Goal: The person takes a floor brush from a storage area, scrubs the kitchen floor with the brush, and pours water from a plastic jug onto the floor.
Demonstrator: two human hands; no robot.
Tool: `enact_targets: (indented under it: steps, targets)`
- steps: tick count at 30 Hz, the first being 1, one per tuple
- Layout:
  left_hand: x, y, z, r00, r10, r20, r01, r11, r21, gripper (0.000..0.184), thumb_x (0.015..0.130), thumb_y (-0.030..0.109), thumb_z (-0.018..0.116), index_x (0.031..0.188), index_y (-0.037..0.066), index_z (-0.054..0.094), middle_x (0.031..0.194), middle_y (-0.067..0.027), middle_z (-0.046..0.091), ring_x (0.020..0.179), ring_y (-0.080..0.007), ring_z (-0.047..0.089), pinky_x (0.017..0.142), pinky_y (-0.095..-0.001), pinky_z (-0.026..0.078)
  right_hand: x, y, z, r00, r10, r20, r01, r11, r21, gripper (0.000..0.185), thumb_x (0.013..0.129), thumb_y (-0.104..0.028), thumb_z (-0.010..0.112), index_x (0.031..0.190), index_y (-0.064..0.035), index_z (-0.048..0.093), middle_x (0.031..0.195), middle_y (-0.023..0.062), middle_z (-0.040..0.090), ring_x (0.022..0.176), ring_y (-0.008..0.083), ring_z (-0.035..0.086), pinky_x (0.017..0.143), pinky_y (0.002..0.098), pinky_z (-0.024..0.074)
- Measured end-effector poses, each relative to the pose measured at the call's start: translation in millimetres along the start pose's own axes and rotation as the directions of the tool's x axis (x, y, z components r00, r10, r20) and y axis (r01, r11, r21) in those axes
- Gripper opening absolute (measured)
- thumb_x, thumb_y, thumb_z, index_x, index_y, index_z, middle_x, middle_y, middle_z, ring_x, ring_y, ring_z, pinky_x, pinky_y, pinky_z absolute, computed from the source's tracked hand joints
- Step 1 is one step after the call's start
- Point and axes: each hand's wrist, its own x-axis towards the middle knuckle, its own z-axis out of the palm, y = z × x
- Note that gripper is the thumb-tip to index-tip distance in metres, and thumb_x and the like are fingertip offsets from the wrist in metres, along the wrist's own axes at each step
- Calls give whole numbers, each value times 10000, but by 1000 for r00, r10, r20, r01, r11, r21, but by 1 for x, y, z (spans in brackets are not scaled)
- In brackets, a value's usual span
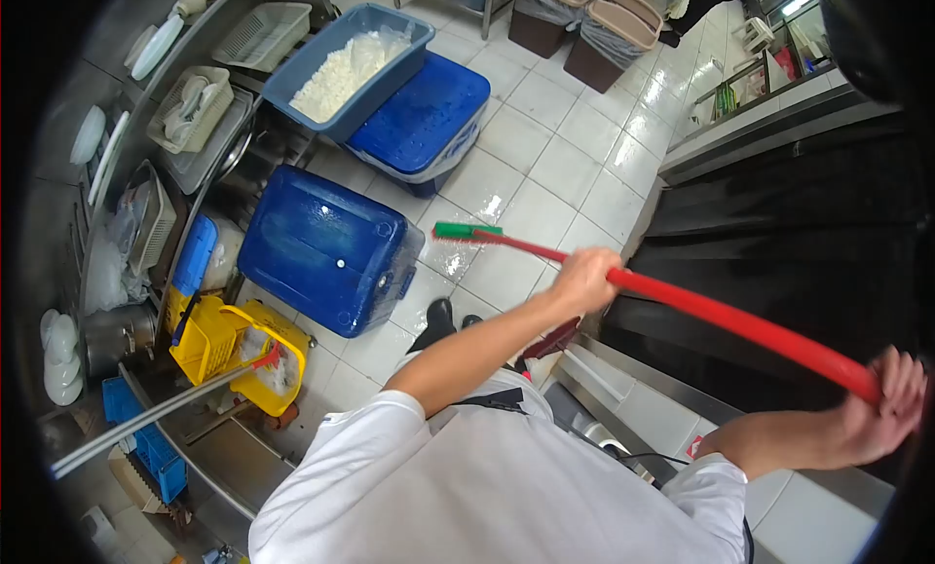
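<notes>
With the left hand (584, 282) clasped round the brush (721, 314) and the right hand's (888, 408) closure unclear, a loose hold could swing its head, at left, into the nearby blue bin (321, 243).

Head cam looks fwd/down over torso (477, 476), close to hands (588, 282), floor (550, 160) farther off.

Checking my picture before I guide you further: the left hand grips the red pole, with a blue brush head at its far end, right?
The brush head is green, not blue, as the head view shows; the left hand does grip the red pole.
</notes>
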Motion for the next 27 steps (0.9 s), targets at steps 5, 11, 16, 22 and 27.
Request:
enact_targets:
  steps: [5,11,16,22,27]
  targets:
    - [38,-148,1,953,-271,138,256,960,115,187,778,194,723,730,53,610,801,-176,640,811,-402,621,702,-483,487,-26,184,56,984,67,-165,-103,970,-221,241,1024,-242,535,823,-122,479,655,-37,330,533,68,303,527,253,309]
    - [55,-279,-81,876,-469,116,433,869,241,186,795,274,711,830,93,681,895,-186,685,899,-390,646,779,-486,513,-25,336,82,909,386,-156,-414,877,-246,286,1054,-276,459,834,-94,459,719,6,423,598,117,404,674,337,442]
    - [80,-319,-143,777,-629,20,600,750,280,167,802,220,685,771,59,655,867,-194,676,890,-409,632,780,-486,500,-6,417,108,820,564,101,-540,820,-189,304,1067,-245,390,822,-67,418,679,23,381,594,145,415,741,383,467]
    - [100,-345,-172,815,-560,-149,579,774,258,228,822,217,669,711,25,618,804,-216,644,837,-431,611,736,-509,476,31,482,120,848,516,118,-514,856,-55,325,1067,-229,372,788,-64,400,546,3,302,424,97,268,434,293,313]
    - [151,-331,-163,749,-624,-224,661,728,180,218,818,187,666,695,21,597,757,-217,621,790,-445,596,714,-518,467,102,523,106,829,559,38,-560,828,36,314,1071,-258,354,820,-87,434,535,-26,307,388,79,246,383,264,271]
